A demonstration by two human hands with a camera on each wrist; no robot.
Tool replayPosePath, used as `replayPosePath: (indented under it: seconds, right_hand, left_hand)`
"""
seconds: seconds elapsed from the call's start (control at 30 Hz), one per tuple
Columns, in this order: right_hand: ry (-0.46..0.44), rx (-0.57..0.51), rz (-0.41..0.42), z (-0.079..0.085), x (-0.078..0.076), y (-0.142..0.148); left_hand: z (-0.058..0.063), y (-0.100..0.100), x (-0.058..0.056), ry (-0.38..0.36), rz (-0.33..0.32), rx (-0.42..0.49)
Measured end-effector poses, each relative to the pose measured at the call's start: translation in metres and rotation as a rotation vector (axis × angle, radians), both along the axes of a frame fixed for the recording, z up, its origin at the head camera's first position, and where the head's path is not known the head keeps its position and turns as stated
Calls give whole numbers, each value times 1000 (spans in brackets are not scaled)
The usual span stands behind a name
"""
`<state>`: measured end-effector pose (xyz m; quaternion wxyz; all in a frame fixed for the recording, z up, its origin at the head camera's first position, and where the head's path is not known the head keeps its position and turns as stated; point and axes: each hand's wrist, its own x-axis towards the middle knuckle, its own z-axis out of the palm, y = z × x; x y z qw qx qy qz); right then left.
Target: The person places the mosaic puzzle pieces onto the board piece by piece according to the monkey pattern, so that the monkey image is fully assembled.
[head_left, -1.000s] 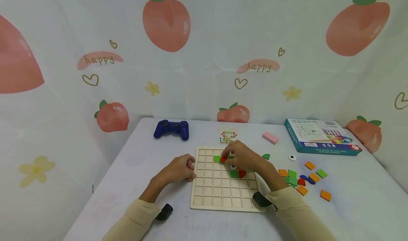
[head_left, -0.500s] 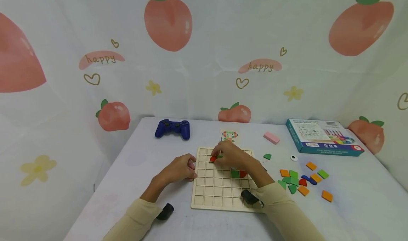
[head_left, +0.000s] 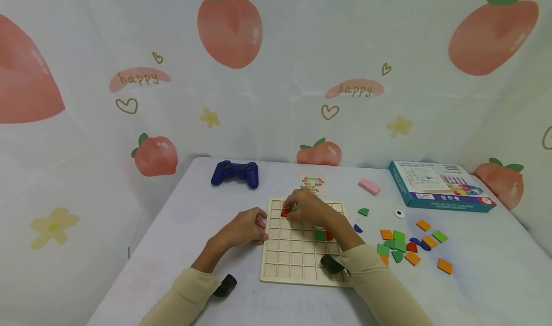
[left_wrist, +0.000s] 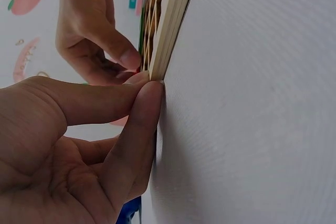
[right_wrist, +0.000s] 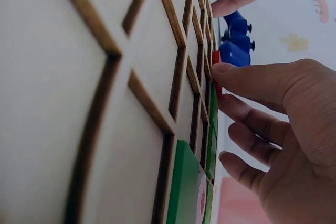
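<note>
A wooden grid board [head_left: 284,258] lies on the white table. At its left edge, my left hand [head_left: 249,226] pinches the rim between thumb and index finger, as the left wrist view shows on the board's side [left_wrist: 174,17]. Over the upper left cells, my right hand [head_left: 308,207] pinches a small red piece [head_left: 285,213] with thumb and index finger. In the right wrist view this red piece [right_wrist: 217,59] is at the far row, beside green pieces [right_wrist: 212,108] set in the grid. Lower down sits a green square [head_left: 319,235]; my right hand and forearm hide other pieces.
Several loose orange, green, red and blue pieces [head_left: 412,259] lie right of the board, with a white eye disc [head_left: 399,214]. Behind the board are a pattern card [head_left: 320,184] and a pink block [head_left: 369,186]. A blue game controller [head_left: 235,174] and a box [head_left: 444,203] stand farther back.
My right hand has moved left across the board's top rows with the red piece, uncovering a blue piece right of the board. The left hand stays at the left edge.
</note>
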<state>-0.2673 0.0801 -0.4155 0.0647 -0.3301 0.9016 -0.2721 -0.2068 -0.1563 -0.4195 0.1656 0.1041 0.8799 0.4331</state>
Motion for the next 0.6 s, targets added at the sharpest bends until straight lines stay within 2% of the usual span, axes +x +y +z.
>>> replayPosePath:
  seconds: [0.6]
  right_hand:
    - [1, 15, -7, -1, 1, -3]
  left_hand:
    - [1, 1, 0, -11, 3, 0]
